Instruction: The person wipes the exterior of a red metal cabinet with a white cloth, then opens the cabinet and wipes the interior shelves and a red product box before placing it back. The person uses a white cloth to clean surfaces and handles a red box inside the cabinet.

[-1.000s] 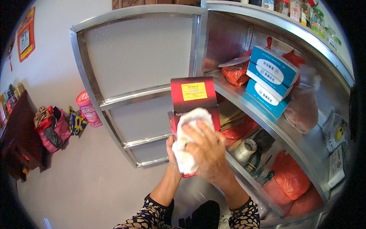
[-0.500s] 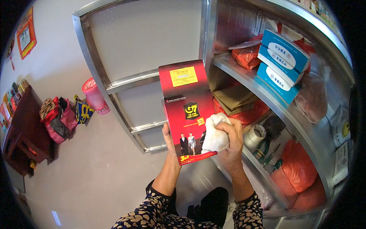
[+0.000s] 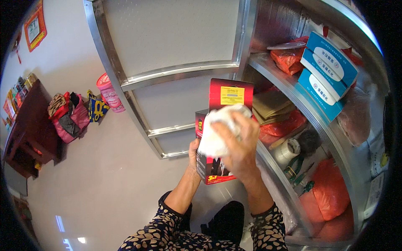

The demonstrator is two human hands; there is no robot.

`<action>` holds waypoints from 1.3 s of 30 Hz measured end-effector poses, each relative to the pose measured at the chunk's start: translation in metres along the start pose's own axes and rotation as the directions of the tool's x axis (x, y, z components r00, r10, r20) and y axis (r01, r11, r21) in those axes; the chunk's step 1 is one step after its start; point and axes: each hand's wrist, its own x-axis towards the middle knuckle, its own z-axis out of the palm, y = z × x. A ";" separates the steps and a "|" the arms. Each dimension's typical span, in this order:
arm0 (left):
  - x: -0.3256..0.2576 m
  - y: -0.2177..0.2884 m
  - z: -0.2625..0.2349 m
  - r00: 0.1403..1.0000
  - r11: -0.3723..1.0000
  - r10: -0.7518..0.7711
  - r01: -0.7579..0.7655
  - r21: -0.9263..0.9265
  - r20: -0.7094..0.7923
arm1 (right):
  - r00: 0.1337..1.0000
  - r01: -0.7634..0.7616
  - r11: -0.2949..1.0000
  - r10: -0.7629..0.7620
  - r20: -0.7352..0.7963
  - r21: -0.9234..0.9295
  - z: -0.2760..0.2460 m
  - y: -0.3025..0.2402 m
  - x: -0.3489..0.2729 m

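Upright in front of me is a red and black carton (image 3: 215, 167), its top flap raised and bearing a yellow label. My left hand (image 3: 192, 155) grips its lower left side, thumb along the edge and the other fingers hidden behind. A crumpled white cloth (image 3: 212, 140) is bunched in my right hand (image 3: 243, 154), which is slightly blurred. The cloth lies over the upper front of the carton and covers most of its printing.
At right, a metal cabinet (image 3: 289, 90) holds blue and white boxes (image 3: 328, 67), red plastic bags (image 3: 331, 192), brown envelopes (image 3: 268, 104) and a tape roll (image 3: 287, 150). Its door (image 3: 167, 37) hangs open ahead. Leftward are a pink tub (image 3: 109, 94), bags (image 3: 69, 119) and a dark wooden stand (image 3: 35, 121).
My right hand has moved the cloth up and left across the carton's front, from its lower right corner. The carton has turned, so its dark left side now shows.
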 end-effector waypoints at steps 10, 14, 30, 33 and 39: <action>0.007 -0.004 -0.016 0.990 0.991 -0.124 0.120 0.057 0.073 | 0.969 -0.066 0.989 0.032 0.245 0.133 -0.009 -0.015 -0.037; 0.013 -0.009 -0.023 0.995 0.995 -0.098 0.098 0.005 0.016 | 0.951 -0.008 0.994 -0.027 0.307 0.111 -0.023 -0.027 -0.074; 0.002 -0.008 -0.015 0.993 0.954 0.092 -0.109 0.278 0.075 | 0.965 -0.141 0.972 0.093 0.244 0.187 -0.013 -0.003 -0.031; -0.001 -0.002 -0.039 0.983 0.988 -0.157 0.155 0.023 0.093 | 0.959 -0.135 0.964 0.069 0.274 0.230 -0.020 -0.019 -0.050; -0.014 -0.019 -0.016 0.938 0.910 -0.157 0.259 -0.323 0.309 | 0.965 -0.055 0.990 0.019 0.261 0.132 -0.022 -0.037 -0.084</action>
